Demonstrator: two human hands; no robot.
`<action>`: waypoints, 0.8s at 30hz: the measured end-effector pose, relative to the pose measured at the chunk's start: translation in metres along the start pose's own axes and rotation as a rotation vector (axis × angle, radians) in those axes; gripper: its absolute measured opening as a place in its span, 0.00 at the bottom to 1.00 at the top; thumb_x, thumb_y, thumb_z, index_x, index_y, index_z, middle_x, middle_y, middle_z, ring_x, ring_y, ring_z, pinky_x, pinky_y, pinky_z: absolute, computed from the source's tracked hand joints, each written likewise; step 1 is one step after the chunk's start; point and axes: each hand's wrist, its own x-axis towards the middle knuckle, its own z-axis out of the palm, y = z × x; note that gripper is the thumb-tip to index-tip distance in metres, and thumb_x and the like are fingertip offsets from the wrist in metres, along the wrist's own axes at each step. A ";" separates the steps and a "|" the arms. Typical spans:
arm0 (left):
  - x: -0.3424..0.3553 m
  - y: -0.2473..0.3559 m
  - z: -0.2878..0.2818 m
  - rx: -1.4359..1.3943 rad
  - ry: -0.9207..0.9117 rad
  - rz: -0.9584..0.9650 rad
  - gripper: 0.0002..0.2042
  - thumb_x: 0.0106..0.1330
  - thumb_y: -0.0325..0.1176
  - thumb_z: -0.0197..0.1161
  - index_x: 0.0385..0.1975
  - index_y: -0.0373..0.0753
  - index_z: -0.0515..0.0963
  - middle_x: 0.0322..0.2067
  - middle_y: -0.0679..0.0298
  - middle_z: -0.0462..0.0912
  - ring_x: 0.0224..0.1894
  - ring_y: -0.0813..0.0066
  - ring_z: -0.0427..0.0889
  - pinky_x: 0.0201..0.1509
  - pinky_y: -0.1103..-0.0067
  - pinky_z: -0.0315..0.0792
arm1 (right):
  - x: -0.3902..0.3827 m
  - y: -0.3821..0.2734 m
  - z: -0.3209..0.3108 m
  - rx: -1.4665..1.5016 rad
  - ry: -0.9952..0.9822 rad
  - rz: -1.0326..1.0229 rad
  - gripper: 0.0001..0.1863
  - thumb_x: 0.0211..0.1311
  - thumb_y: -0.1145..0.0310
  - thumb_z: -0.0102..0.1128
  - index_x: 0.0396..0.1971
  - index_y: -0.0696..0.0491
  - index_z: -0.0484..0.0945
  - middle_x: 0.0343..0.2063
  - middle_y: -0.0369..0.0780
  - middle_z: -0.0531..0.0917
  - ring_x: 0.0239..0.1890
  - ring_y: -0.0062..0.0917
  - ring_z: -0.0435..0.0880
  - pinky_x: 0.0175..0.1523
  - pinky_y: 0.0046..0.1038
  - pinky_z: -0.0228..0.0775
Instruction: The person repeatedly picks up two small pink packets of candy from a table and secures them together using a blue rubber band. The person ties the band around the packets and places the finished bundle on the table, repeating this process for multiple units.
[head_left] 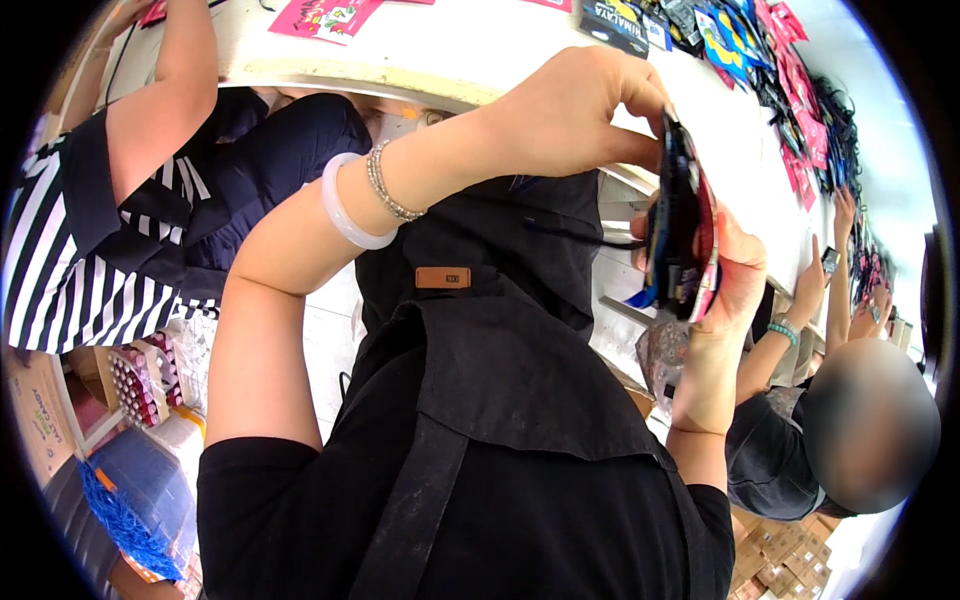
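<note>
My left hand (585, 110), with a pale bangle and a beaded bracelet on the wrist, reaches across and pinches the top of a small upright packet (683, 230). My right hand (730, 265) grips the same packet lower down from the right side. Its narrow edge faces the camera, showing black, red and blue layers, and it looks partly open. A dark strap (580, 237) trails leftward from it. Exactly what is inside the packet cannot be made out.
A white worktable (430, 40) carries pink cards (310, 18) and piles of colourful packets (730, 45). Co-workers sit close at left (150, 130) and right (770, 440). Cartons (780, 555), a blue bin (140, 480) and stacked small bottles (140, 380) stand lower down.
</note>
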 end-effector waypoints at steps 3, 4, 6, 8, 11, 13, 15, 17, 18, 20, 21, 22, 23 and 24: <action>-0.007 -0.004 0.001 0.150 -0.002 0.004 0.09 0.53 0.23 0.66 0.34 0.34 0.78 0.34 0.65 0.80 0.38 0.76 0.78 0.44 0.79 0.70 | -0.003 0.007 0.008 0.092 0.122 -0.046 0.28 0.59 0.71 0.56 0.56 0.70 0.62 0.45 0.65 0.75 0.44 0.55 0.80 0.46 0.44 0.80; -0.010 -0.002 -0.003 0.157 -0.028 -0.046 0.07 0.54 0.24 0.65 0.32 0.34 0.79 0.34 0.64 0.81 0.37 0.77 0.78 0.43 0.80 0.71 | -0.003 0.010 0.012 0.036 0.171 -0.095 0.28 0.59 0.73 0.56 0.56 0.71 0.62 0.45 0.64 0.75 0.44 0.54 0.80 0.47 0.42 0.80; -0.020 0.003 -0.006 0.093 -0.029 -0.144 0.05 0.55 0.24 0.65 0.31 0.34 0.79 0.33 0.63 0.81 0.36 0.76 0.79 0.42 0.80 0.71 | -0.006 0.011 0.008 0.059 0.179 -0.146 0.27 0.59 0.74 0.56 0.55 0.73 0.62 0.45 0.63 0.76 0.45 0.51 0.81 0.48 0.40 0.79; -0.028 0.007 -0.006 0.020 -0.041 -0.167 0.03 0.56 0.24 0.64 0.29 0.34 0.80 0.30 0.63 0.81 0.34 0.74 0.79 0.41 0.80 0.72 | -0.010 0.011 -0.004 0.217 0.093 -0.152 0.26 0.58 0.75 0.56 0.54 0.73 0.63 0.45 0.61 0.77 0.47 0.46 0.81 0.50 0.37 0.79; -0.039 0.009 -0.017 -0.129 -0.413 0.061 0.05 0.53 0.26 0.68 0.27 0.33 0.80 0.32 0.59 0.83 0.37 0.71 0.82 0.43 0.78 0.74 | -0.003 0.016 0.022 0.046 0.188 -0.184 0.21 0.56 0.75 0.60 0.48 0.70 0.69 0.35 0.51 0.82 0.36 0.28 0.84 0.42 0.27 0.80; -0.042 0.006 -0.021 -0.102 -0.273 -0.156 0.08 0.53 0.27 0.69 0.31 0.32 0.81 0.33 0.59 0.83 0.37 0.72 0.82 0.40 0.77 0.75 | -0.002 0.018 0.037 -0.046 0.225 -0.149 0.22 0.52 0.74 0.64 0.45 0.69 0.70 0.31 0.48 0.83 0.28 0.28 0.84 0.36 0.25 0.79; -0.037 0.010 -0.020 -0.142 -0.045 -0.474 0.13 0.52 0.24 0.68 0.38 0.32 0.80 0.35 0.61 0.83 0.38 0.76 0.80 0.40 0.78 0.75 | -0.002 0.021 0.044 -0.041 0.221 -0.093 0.24 0.49 0.75 0.65 0.46 0.68 0.69 0.31 0.47 0.83 0.24 0.29 0.84 0.32 0.26 0.80; -0.033 -0.001 -0.012 -0.171 -0.069 -0.341 0.15 0.53 0.21 0.66 0.42 0.31 0.77 0.38 0.63 0.81 0.40 0.78 0.78 0.44 0.80 0.72 | -0.002 0.023 0.038 -0.058 0.220 -0.046 0.26 0.49 0.76 0.64 0.49 0.69 0.67 0.32 0.49 0.83 0.24 0.32 0.85 0.33 0.28 0.82; -0.032 -0.005 -0.004 -0.202 -0.056 -0.314 0.14 0.54 0.20 0.65 0.42 0.30 0.78 0.39 0.63 0.81 0.40 0.78 0.78 0.45 0.80 0.72 | 0.000 0.023 0.036 -0.063 0.196 -0.037 0.27 0.50 0.77 0.64 0.50 0.69 0.66 0.34 0.49 0.83 0.26 0.32 0.86 0.35 0.29 0.82; -0.032 -0.009 0.005 -0.248 -0.071 -0.321 0.10 0.56 0.18 0.60 0.39 0.29 0.78 0.38 0.63 0.82 0.40 0.78 0.78 0.47 0.82 0.70 | 0.003 0.023 0.035 -0.091 0.191 -0.029 0.28 0.50 0.77 0.64 0.51 0.69 0.65 0.36 0.50 0.82 0.30 0.31 0.86 0.38 0.29 0.82; -0.031 -0.011 0.008 -0.334 -0.053 -0.345 0.09 0.57 0.18 0.60 0.38 0.29 0.79 0.37 0.63 0.82 0.39 0.78 0.78 0.47 0.82 0.70 | 0.003 0.023 0.035 -0.113 0.213 -0.034 0.28 0.50 0.77 0.64 0.51 0.69 0.65 0.37 0.50 0.82 0.31 0.31 0.86 0.40 0.29 0.81; -0.031 -0.011 0.012 -0.421 -0.035 -0.368 0.09 0.57 0.17 0.59 0.37 0.29 0.79 0.35 0.63 0.83 0.39 0.78 0.79 0.46 0.82 0.70 | 0.003 0.023 0.035 -0.135 0.236 -0.040 0.28 0.50 0.77 0.64 0.52 0.69 0.65 0.38 0.50 0.82 0.33 0.31 0.86 0.41 0.29 0.81; -0.030 -0.011 0.014 -0.508 -0.016 -0.391 0.08 0.57 0.17 0.58 0.36 0.29 0.79 0.34 0.63 0.83 0.39 0.78 0.79 0.46 0.81 0.71 | 0.003 0.022 0.034 -0.158 0.248 -0.053 0.29 0.50 0.76 0.64 0.52 0.69 0.65 0.39 0.49 0.82 0.34 0.30 0.86 0.42 0.29 0.81; -0.030 -0.010 0.015 -0.464 0.028 -0.413 0.07 0.58 0.19 0.59 0.35 0.31 0.81 0.29 0.62 0.84 0.35 0.76 0.81 0.43 0.81 0.72 | 0.003 0.021 0.032 -0.180 0.264 -0.066 0.29 0.50 0.76 0.65 0.52 0.69 0.65 0.40 0.49 0.82 0.35 0.30 0.86 0.43 0.29 0.80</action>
